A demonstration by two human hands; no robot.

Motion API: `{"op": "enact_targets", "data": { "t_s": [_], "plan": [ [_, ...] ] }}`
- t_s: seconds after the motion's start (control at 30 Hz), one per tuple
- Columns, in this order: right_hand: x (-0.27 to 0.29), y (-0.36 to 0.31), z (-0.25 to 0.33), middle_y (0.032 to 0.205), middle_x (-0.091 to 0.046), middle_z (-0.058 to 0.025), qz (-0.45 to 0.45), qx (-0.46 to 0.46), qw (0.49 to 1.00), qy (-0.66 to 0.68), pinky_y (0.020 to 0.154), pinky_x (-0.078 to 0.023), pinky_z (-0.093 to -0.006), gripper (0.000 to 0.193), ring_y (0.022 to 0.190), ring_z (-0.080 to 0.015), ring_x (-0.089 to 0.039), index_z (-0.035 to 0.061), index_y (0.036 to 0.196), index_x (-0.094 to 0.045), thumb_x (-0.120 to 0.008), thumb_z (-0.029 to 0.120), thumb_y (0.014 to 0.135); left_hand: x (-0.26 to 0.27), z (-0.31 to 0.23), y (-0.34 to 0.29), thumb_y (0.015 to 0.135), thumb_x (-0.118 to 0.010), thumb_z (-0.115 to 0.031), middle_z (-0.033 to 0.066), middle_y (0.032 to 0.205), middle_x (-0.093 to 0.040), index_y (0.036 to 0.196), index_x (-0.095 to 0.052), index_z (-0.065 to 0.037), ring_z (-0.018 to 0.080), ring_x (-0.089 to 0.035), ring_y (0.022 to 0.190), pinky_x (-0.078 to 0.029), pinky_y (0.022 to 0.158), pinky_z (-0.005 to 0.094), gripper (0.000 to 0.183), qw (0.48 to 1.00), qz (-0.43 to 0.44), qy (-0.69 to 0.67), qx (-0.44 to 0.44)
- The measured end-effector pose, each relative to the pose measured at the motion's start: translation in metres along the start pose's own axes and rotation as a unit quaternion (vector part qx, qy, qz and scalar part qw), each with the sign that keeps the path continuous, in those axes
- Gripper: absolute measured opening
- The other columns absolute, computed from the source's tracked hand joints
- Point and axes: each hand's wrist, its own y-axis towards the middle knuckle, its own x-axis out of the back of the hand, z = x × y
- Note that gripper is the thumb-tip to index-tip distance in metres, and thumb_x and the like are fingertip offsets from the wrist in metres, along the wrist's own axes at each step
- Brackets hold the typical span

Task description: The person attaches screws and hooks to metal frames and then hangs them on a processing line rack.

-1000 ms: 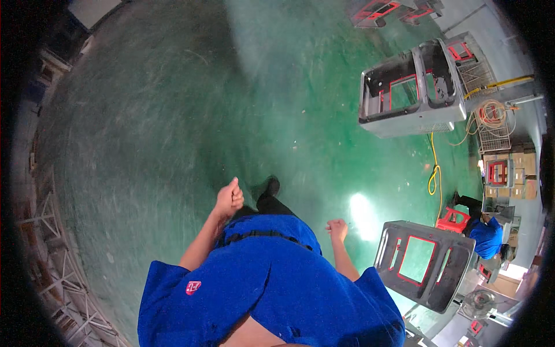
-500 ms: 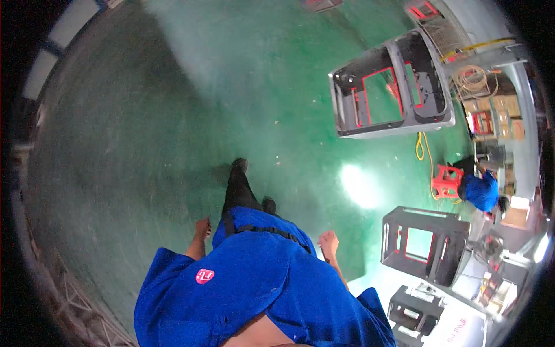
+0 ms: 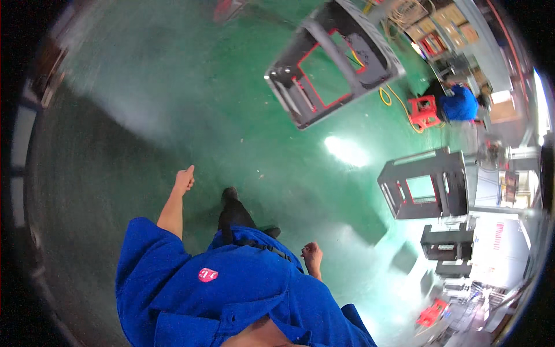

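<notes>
My left hand (image 3: 184, 180) swings out in front over the green floor (image 3: 191, 127), its fingers curled in and one digit poking forward. Nothing shows in it. Near my waist on the right, my right hand (image 3: 313, 255) hangs with the fingers loosely curled, also with nothing visible in it. Neither hand touches anything. The nearest thing to the right hand is a dark grey machine housing (image 3: 393, 191) with a red-edged square opening, standing well off to the right.
A larger grey housing (image 3: 341, 58) with red-edged openings stands ahead right. Beyond it, a yellow hose (image 3: 399, 104) lies by a red stool (image 3: 425, 112), where a person in blue (image 3: 461, 103) sits. A smaller black frame (image 3: 445, 246) and a red object (image 3: 432, 313) are on the right.
My left hand has swung forward and away from my body; my right hand has drawn back a little. My legs have changed position, and the view has turned, shifting the housings leftward and upward.
</notes>
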Motion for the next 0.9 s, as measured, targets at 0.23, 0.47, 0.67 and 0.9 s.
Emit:
{"op": "enact_targets", "data": {
  "t_s": [0.23, 0.47, 0.67, 0.9],
  "plan": [
    [-0.007, -0.111, -0.102, 0.066, -0.059, -0.0124, -0.162, -0.17, 0.96, 0.155, 0.055, -0.049, -0.0315, 0.012, 0.06, -0.0196, -0.06, -0.0014, 0.075, -0.053, -0.061, 0.003, 0.066, -0.185, -0.012, -0.036, 0.083, -0.053, -0.044, 0.003, 0.051, -0.044, 0.056, -0.043, -0.008, 0.0116, -0.035, 0.036, -0.023, 0.033, 0.0256, 0.046, 0.965, 0.245, 0.098, -0.007],
    [-0.047, -0.27, -0.208, 0.065, -0.06, -0.0126, -0.211, -0.384, 0.893, 0.101, 0.059, -0.048, -0.0346, 0.007, 0.063, -0.0233, -0.062, 0.0014, 0.069, -0.057, -0.06, 0.005, 0.065, -0.369, 0.052, -0.165, 0.086, -0.047, -0.046, 0.0024, 0.048, -0.043, 0.053, -0.04, -0.013, 0.0109, -0.036, 0.035, -0.023, 0.032, 0.0245, 0.047, 0.86, 0.476, 0.185, 0.014],
    [0.0, -0.336, -0.24, 0.058, -0.059, -0.0103, -0.253, -0.539, 0.768, 0.236, 0.048, -0.049, -0.0312, 0.003, 0.05, -0.0197, -0.062, 0.0023, 0.068, -0.055, -0.057, 0.002, 0.067, -0.478, 0.137, -0.249, 0.087, -0.046, -0.047, -0.0008, 0.047, -0.036, 0.054, -0.037, -0.014, 0.0096, -0.028, 0.034, -0.019, 0.032, 0.0243, 0.048, 0.793, 0.474, 0.38, 0.04],
    [0.024, -0.284, -0.362, 0.062, -0.061, -0.0107, -0.318, -0.475, 0.712, 0.407, 0.042, -0.047, -0.0272, 0.004, 0.051, -0.0182, -0.062, 0.0011, 0.071, -0.055, -0.055, -0.002, 0.069, -0.574, 0.14, -0.267, 0.083, -0.048, -0.05, -0.0035, 0.045, -0.031, 0.056, -0.038, -0.016, 0.009, -0.023, 0.033, -0.017, 0.033, 0.0257, 0.044, 0.771, 0.428, 0.471, -0.018]
  ]
}}
